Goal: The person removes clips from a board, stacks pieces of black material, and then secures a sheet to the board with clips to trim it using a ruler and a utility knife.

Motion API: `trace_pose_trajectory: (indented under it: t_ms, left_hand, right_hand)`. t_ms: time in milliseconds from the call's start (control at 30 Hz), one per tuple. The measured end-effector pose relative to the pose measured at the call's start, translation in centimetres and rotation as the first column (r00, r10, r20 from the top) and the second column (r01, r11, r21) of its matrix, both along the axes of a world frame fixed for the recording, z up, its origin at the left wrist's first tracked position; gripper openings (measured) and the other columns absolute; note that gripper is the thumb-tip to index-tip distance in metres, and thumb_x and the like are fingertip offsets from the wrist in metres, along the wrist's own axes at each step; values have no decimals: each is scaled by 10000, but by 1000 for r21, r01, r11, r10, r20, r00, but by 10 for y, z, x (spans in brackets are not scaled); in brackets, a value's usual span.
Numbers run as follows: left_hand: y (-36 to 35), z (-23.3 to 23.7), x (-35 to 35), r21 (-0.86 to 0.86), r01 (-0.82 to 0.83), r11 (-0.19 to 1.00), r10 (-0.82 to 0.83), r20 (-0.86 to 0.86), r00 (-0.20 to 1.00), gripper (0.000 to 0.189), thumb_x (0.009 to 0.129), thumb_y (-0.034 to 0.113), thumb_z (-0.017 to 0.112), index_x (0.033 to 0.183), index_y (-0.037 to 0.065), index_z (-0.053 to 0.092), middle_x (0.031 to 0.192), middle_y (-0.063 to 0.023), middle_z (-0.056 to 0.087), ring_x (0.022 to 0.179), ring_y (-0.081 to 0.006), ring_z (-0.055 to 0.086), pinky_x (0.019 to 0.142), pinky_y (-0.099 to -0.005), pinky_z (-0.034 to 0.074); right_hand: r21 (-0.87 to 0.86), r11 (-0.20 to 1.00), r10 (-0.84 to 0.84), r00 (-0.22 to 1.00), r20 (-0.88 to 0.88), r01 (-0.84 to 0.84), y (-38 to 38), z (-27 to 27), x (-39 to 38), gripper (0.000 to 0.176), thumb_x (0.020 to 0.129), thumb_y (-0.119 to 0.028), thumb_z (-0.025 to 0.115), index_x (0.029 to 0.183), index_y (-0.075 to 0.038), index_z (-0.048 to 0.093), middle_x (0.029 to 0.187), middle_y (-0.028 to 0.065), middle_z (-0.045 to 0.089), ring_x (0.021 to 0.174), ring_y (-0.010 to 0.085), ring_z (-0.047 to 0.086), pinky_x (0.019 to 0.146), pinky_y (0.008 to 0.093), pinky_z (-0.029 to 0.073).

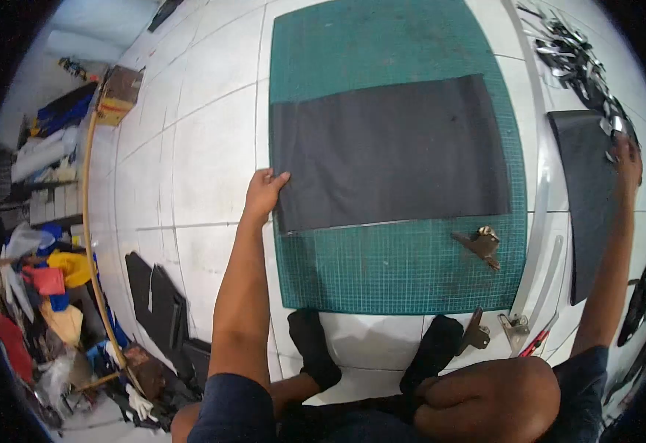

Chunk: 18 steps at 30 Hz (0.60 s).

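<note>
A wide black sheet (389,155), which looks like fabric or leatherette, lies across the green cutting mat (382,273). My left hand (265,193) pinches the sheet's left edge, thumb toward the top face. Far to the right, my right hand (628,164) has its fingers closed at the lower end of a heap of black and silver scraps (578,63); the fingers are small and slightly blurred there. Beneath that arm a folded black piece (585,199) lies on the tiles. A metal clip (482,245) rests on the mat below the sheet.
Beside the mat's right edge runs a long metal ruler (541,273). Near my knee are another clip (475,334), a metal clip (515,329) and a red cutter (538,336). Black pieces (157,303) lie at left, beyond which stands a cluttered shelf (57,295).
</note>
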<state>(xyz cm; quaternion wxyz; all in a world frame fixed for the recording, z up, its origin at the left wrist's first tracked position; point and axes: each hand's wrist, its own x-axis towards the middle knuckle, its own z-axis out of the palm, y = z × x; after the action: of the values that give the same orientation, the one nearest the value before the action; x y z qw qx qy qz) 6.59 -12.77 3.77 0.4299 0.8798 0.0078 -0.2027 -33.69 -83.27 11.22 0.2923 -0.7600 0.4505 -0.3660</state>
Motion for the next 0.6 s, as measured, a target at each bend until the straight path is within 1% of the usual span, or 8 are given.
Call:
trace_pose_trajectory:
  t_ms: [33,67,133,167,233,433,500,600]
  left_hand:
    - [4,0,-3,-39,-6,999,6,7,1000,542,861,261,764,1208,-80,524,989,-127,656,882,-204,624,816,-317,496]
    - [9,0,-4,-41,-16,999,14,-46,999,518,867,248,758,1197,-79,528,995,-129,657,894,-205,624,835,-317,491]
    - [5,3,2,-63,-21,998,12,-144,989,470,879,221,745,1174,-77,534,1006,-134,661,918,-209,623,872,-318,481]
    - [2,7,0,-22,-10,1000,7,-135,991,397,900,205,720,1147,-54,550,1018,-140,663,932,-208,623,891,-322,476]
    - [1,11,-1,-30,5,1000,-9,-147,989,386,903,204,716,1143,-51,555,1016,-137,663,924,-207,622,888,-322,477]
    - [5,-5,7,-72,-21,997,6,-193,981,391,877,209,731,1117,-60,580,991,-139,669,884,-200,635,825,-312,502]
    - [2,6,7,42,47,998,-40,-155,987,367,873,269,712,1049,-43,628,907,-100,655,813,-183,614,745,-308,502]
    - [0,18,18,37,52,998,-42,-229,973,354,877,306,673,1010,-21,651,848,-59,629,745,-173,585,662,-309,484]
  right_hand:
    - [185,981,100,979,-179,-66,36,-21,21,464,927,-450,666,1251,-118,640,1083,61,685,893,166,645,729,310,519]
    - [300,938,245,942,-229,-172,91,-27,49,456,926,-448,665,1220,-100,646,1084,56,676,853,157,631,708,319,512]
    - [355,888,379,902,-206,-292,159,-52,87,530,910,-450,682,1278,-79,597,1078,81,666,858,156,621,693,304,492]
    - [408,858,422,880,-218,-310,178,-52,103,630,891,-481,696,1312,-32,561,1084,114,652,915,187,632,741,322,505]
    - [372,865,429,881,-200,-337,185,-71,127,760,856,-536,712,1322,37,534,1107,184,633,1003,280,646,844,385,516]
    - [389,882,433,782,-450,-265,190,-66,161,760,862,-592,670,1255,53,581,1035,197,665,940,274,666,815,376,521]
    - [393,871,442,821,-362,-296,190,-76,160,758,853,-619,660,1207,50,615,1008,201,678,913,273,671,808,383,523]
    - [387,871,442,829,-343,-304,197,-84,155,757,843,-657,640,1118,48,665,993,210,696,905,278,682,805,399,529]
